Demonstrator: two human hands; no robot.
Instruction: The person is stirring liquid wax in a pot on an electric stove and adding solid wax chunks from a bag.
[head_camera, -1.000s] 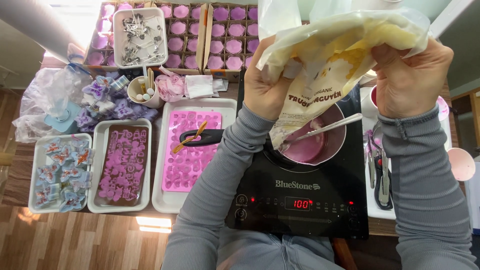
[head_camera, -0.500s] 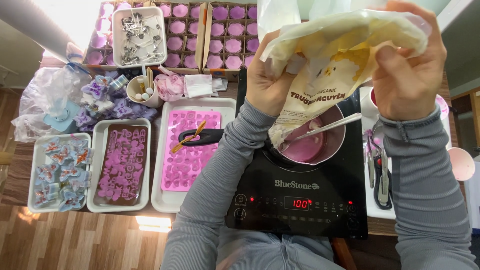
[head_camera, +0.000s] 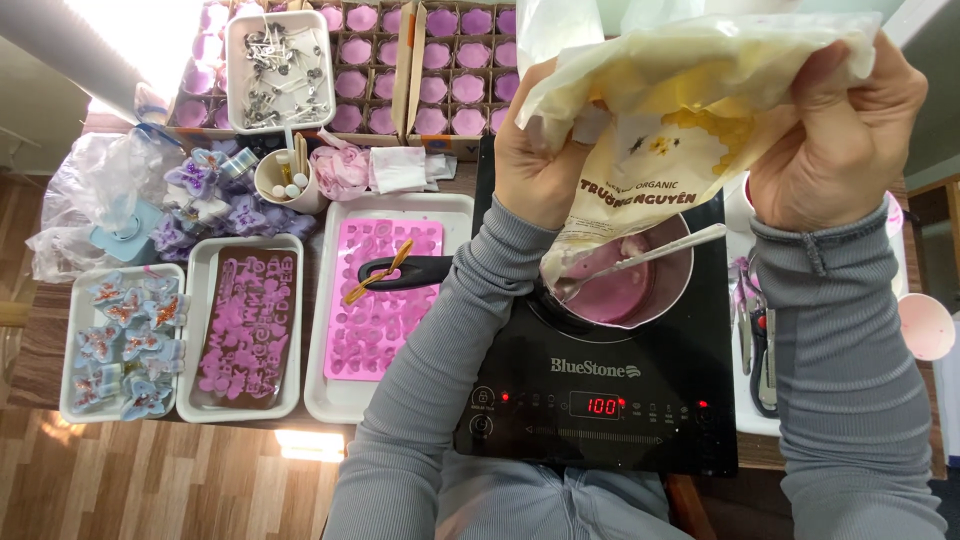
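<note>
Hands first: your left hand and right hand both grip the pale plastic bag, tilted mouth-down right above the saucepan so its contents drop into the purple melt.

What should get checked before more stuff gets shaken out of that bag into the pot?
1. Both hands grip the bag: left hand, right hand: ok.
2. Bag mouth hangs over the pot: ok.
3. Pot sits on the cooktop: ok.
4. Spoon rests in the pot, near the bag mouth: not ok.
5. How much is left in the bag: cannot tell.
</note>
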